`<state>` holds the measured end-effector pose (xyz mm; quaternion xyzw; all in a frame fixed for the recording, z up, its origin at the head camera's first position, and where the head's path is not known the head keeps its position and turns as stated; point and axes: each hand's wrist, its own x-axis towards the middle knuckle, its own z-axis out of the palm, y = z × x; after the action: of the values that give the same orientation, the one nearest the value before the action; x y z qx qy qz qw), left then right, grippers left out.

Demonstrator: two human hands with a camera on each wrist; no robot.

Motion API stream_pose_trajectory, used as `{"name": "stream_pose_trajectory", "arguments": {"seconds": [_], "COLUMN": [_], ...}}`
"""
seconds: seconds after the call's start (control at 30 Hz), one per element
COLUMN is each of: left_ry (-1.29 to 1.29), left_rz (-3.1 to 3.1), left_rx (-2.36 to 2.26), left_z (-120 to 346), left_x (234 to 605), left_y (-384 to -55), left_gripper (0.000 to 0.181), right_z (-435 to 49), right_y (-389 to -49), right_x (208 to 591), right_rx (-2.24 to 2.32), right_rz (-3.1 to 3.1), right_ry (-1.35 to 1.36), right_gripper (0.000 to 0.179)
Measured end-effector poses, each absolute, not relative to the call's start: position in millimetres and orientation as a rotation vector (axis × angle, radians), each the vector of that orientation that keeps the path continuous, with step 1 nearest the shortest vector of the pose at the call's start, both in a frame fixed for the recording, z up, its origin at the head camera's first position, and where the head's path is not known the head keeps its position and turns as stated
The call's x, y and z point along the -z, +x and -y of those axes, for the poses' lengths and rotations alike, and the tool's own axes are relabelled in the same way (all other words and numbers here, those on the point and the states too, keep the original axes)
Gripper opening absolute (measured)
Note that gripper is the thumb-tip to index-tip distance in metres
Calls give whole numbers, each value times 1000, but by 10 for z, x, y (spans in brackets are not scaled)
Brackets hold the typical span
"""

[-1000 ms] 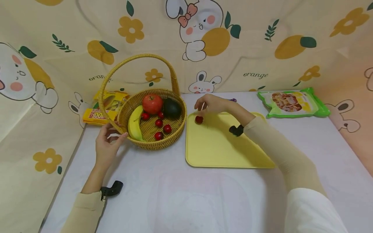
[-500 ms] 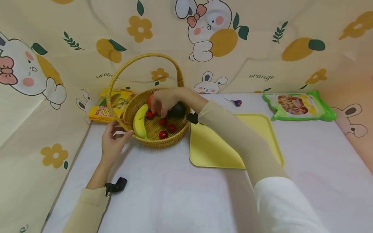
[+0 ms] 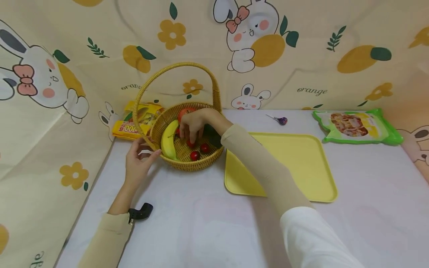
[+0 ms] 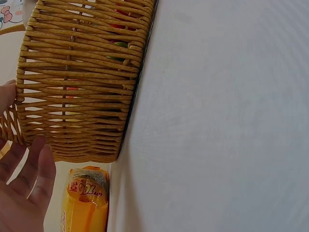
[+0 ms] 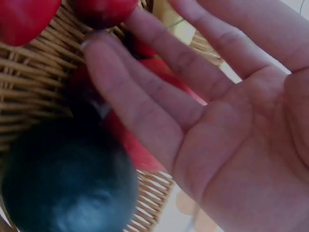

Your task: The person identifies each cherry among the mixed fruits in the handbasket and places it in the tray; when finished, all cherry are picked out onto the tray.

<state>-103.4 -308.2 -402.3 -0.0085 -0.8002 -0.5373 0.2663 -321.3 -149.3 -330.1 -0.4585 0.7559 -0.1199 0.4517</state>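
left to right, dial = head view, 12 is away from the person.

- yellow snack pack: 1, on the bench, 10 o'clock of the basket.
- left hand: at the basket's 8 o'clock, thumb and fingers clamped on the rim by the foot of the handle. 1 black wrist device below it.
- basket: 1, wicker, upright, tall handle. contents: 1 banana at 9 o'clock, 1 red apple at 12, 1 dark green fruit at 2 to 3, plus cherries. 4 of those show in head view: 1 by the banana at 10, 1 in the middle, 1 at 5, 1 at 4. hand hides part of the floor, so total could be higher.
- right hand: reaching down inside the basket, fingers at the middle cherry. can't tell if they're clamped on it; right wrist view cuts off the tips.
- yellow tray: 1, 4 o'clock of the basket. forearm covers its 10 o'clock corner, contents there hidden.
- lollipop: 1, 12 o'clock of the tray.
- green pack: 1, 2 o'clock of the tray.
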Motion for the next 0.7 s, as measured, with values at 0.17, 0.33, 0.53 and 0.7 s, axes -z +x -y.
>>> {"name": "stream_pose_trajectory", "arguments": {"seconds": [0.17,0.33,0.53,0.7], "left_ry": [-22,-18,-21,-16], "left_rz": [2163,2162,2160,2161], "left_rx": [1454,1447,1465,1460], "left_z": [3077,3082,3075,3069], "left_x": [4034,4035,4031,4031], "left_y": [-1040,-1034,-1034,-1033], "left_gripper": [52,51,52,52], "right_z": [1518,1588,1615,1612], "right_y": [-3238,-3220,-3217,-3212], "right_x": [3422,3536,3607,3583], "right_rx": [324,249,208,198], "right_rz": [-1802,-1778,-1787,-1792], "right_ry": [-1148,-1181,-1202,-1190], "right_gripper": [40,32,26,24]}}
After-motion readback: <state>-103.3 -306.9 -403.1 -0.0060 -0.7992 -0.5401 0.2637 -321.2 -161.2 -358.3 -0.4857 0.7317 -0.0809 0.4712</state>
